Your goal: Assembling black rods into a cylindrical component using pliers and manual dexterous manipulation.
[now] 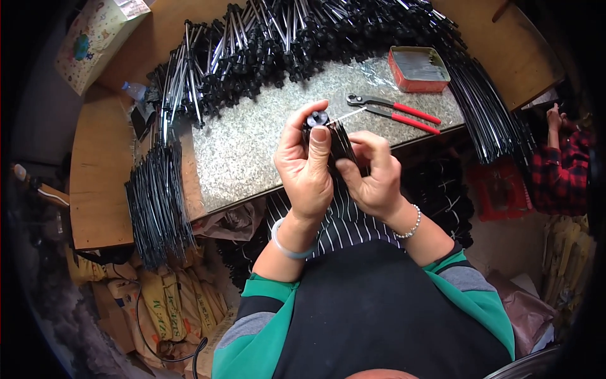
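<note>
Over the front edge of the worktop, my left hand (305,165) is closed round the top of a black umbrella frame (343,144). Its round hub (317,118) shows between my thumb and index finger. A thin pale wire (348,115) sticks out to the right from beside the hub. Close by, my right hand (377,174) pinches the frame's thin black ribs between thumb and curled fingers. The ribs' lower ends are hidden by my hands. Beyond them, pliers (404,112) with red handles lie on the speckled stone worktop (240,151).
Umbrella frames with silver shafts (252,50) are heaped along the back. Bundles of black ribs hang over the left (158,202) and right (489,114) edges. A red tin (420,69) of thin pins stands back right. Another person's checked sleeve (562,167) shows at far right.
</note>
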Available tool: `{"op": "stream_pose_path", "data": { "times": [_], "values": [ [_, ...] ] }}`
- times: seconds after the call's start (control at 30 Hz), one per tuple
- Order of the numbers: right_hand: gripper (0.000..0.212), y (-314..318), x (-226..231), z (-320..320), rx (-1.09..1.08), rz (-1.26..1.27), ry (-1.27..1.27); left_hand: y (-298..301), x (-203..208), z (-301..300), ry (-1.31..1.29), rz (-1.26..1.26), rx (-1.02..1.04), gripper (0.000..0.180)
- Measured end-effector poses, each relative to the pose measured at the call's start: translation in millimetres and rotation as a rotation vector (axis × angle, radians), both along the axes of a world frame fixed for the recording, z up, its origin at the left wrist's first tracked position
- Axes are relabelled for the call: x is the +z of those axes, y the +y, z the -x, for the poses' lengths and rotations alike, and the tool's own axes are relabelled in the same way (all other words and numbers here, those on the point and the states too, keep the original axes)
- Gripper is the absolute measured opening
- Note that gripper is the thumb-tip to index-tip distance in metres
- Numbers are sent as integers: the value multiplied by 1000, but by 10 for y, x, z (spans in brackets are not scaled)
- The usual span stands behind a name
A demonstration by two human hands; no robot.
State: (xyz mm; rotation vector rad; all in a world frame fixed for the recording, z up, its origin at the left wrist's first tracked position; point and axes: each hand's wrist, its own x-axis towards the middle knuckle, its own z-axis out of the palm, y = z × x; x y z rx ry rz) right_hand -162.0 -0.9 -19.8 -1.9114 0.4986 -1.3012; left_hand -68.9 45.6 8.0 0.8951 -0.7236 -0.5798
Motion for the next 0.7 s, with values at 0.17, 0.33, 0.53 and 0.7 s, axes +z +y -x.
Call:
{"op": "stream_pose_path", "data": {
  "times": [0.17, 0.33, 0.53, 0.7],
  "values": [
    [19, -56, 108, 57, -35, 153, -126, -44, -27, 15, 80, 104, 55, 32],
    [13, -15, 95, 89, -49, 73, -81, -3, -105, -21, -48, 90, 6, 34],
    [9, -44, 136, 134, 57, -64, -68, 23, -43, 64, 43, 74, -19, 39],
    [7, -38, 136, 153, 91, -102, -44, 75, -79, 64, 42, 91, -75, 41]
  ]
}}
